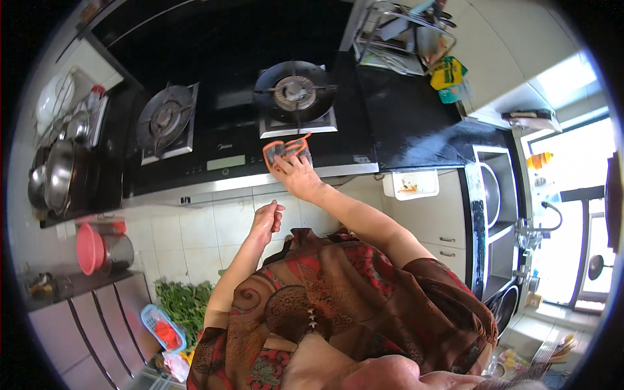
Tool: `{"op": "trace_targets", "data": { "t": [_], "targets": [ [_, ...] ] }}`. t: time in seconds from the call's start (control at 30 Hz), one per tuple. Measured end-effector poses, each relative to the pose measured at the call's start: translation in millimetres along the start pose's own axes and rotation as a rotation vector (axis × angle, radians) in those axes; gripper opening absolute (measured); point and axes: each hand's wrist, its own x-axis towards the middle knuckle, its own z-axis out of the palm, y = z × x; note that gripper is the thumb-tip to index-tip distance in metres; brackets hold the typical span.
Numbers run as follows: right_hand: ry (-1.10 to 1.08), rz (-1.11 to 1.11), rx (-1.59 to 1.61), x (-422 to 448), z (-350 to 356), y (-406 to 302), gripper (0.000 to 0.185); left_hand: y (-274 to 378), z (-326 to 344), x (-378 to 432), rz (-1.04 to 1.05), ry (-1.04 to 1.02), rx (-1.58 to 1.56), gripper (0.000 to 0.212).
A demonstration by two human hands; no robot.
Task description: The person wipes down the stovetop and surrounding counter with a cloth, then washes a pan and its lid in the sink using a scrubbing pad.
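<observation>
My right hand (297,176) presses a grey cleaning cloth with orange edging (295,146) against the black glass gas cooktop (204,131), close to its front metal edge. The fingers lie bent over the cloth, just in front of the right burner (295,92). Off to the left sits the second burner (168,117). My left hand (266,222) hangs in the air before the cabinet front, below the cooktop's edge. Its fingers are curled in, and nothing shows in them.
Steel pots (63,175) stand at the left end of the counter. A white plastic bin (414,185) with food scraps hangs below the counter's edge. At the right is a sink (502,195); at the back right, a metal knife rack (404,39). Leafy greens (183,304) lie at lower left.
</observation>
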Motion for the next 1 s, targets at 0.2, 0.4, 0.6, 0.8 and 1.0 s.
{"op": "trace_targets", "data": {
  "t": [0.2, 0.4, 0.6, 0.8, 1.0],
  "targets": [
    [0.121, 0.025, 0.004, -119, -19, 85, 0.051, 9, 63, 17, 0.114, -0.108, 0.178, 0.035],
    [0.209, 0.511, 0.222, -259, -37, 230, 0.033, 39, 162, 35, 0.287, -0.156, 0.532, 0.034],
    [0.464, 0.774, 0.692, -232, -86, 292, 0.03, 60, 261, 78, 0.747, 0.072, 1.038, 0.035],
    [0.546, 0.497, 0.574, -193, -73, 331, 0.029, 68, 339, 101, 0.767, 0.435, 1.345, 0.039],
    [0.174, 0.372, 0.2, -195, -41, 318, 0.059, 64, 355, 121, 0.679, 0.551, 1.337, 0.024]
  ]
}}
